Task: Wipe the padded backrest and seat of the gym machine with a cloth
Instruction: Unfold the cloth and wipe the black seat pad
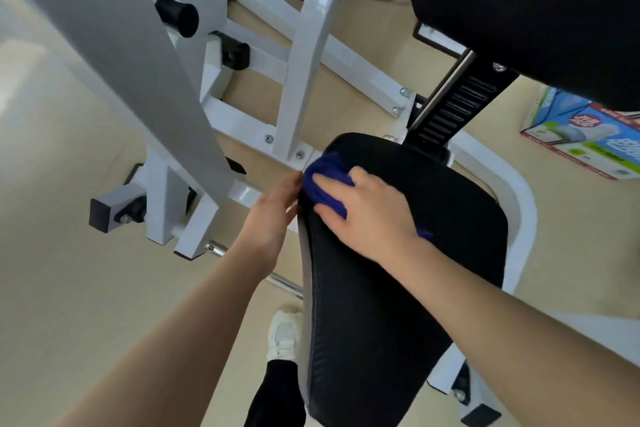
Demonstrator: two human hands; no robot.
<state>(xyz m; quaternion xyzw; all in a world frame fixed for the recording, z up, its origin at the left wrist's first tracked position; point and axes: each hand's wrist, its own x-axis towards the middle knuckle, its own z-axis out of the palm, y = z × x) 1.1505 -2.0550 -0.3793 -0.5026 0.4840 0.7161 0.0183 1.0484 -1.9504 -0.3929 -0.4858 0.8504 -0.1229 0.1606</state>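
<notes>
The black padded seat point(433, 253) of the gym machine fills the lower middle of the view. The black padded backrest point(536, 10) rises at the top right. A blue cloth point(327, 177) lies bunched on the seat's far left corner. My right hand point(367, 215) presses flat on the cloth, fingers spread over it. My left hand point(273, 218) rests against the seat's left edge beside the cloth, its fingers curled around that edge.
The white steel frame point(301, 66) crosses the floor behind and left of the seat, with a grey beam point(114, 45) slanting across the upper left. A colourful cardboard box point(581, 139) lies on the floor at right. My white shoe point(284, 333) stands below the seat's left side.
</notes>
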